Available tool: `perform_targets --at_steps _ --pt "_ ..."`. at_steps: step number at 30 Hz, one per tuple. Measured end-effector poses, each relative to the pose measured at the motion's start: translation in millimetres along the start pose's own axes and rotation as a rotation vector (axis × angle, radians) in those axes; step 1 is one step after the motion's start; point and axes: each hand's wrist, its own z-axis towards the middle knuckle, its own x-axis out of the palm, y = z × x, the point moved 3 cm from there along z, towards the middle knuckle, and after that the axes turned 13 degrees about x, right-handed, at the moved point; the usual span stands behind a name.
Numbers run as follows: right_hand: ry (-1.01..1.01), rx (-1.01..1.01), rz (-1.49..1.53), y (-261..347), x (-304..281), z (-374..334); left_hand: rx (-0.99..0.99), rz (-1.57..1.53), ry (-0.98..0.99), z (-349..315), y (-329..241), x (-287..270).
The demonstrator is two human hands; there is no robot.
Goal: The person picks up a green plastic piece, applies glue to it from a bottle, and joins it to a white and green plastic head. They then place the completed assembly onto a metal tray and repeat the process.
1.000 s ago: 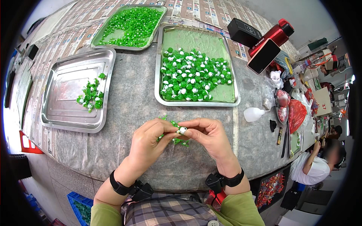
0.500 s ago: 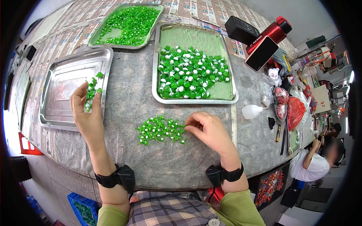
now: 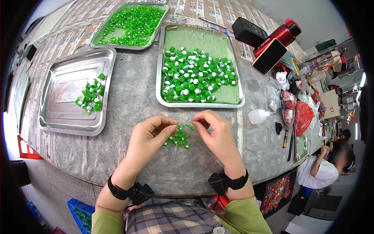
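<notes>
Thumb and forefinger of the left hand [image 3: 147, 136] curve toward each other, tips nearly meeting; whether they grip anything cannot be told. Thumb and forefinger of the right hand [image 3: 218, 136] are likewise drawn close, with a single small green plastic piece [image 3: 189, 126] at their tips; held or merely adjacent, it is unclear. Between the hands, partly hidden by the left, a loose pile of small, branched green plastic pieces with white spots [image 3: 179, 139] lies on a mottled grey table covering [image 3: 132, 89]. Farther left, a shallow rectangular silver metal tray [image 3: 58, 91] bears, along its right side, a cluster of green pieces with white balls [image 3: 90, 95]. Ahead, a silver metal tray with a pale green lining [image 3: 198, 37] contains round green-and-white balls [image 3: 198, 76]. Beyond it, to the left, another metal tray [image 3: 115, 34] is spread with small bright green pieces [image 3: 136, 21]. At right stand a squat white plastic bottle [image 3: 258, 116] and, farther off, a black-screened phone [image 3: 269, 57] before a red cylindrical flask [image 3: 277, 37].
</notes>
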Motion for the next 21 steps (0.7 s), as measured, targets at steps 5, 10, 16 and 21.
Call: perform_targets --at_steps 5,10,16,21 --pt "0.025 0.012 -0.197 -12 5 2 -0.014 -0.077 -0.112 2 -1 -5" --pt "-0.022 -0.176 -0.419 -11 18 0 0.006 -0.047 -0.079 2 -2 -2" --pt "-0.005 0.04 0.187 5 1 -3 -0.066 -0.161 -0.016 1 -1 -1" --pt "-0.072 -0.244 0.177 22 0 -12 -0.234 -0.417 0.091 -2 -3 12"
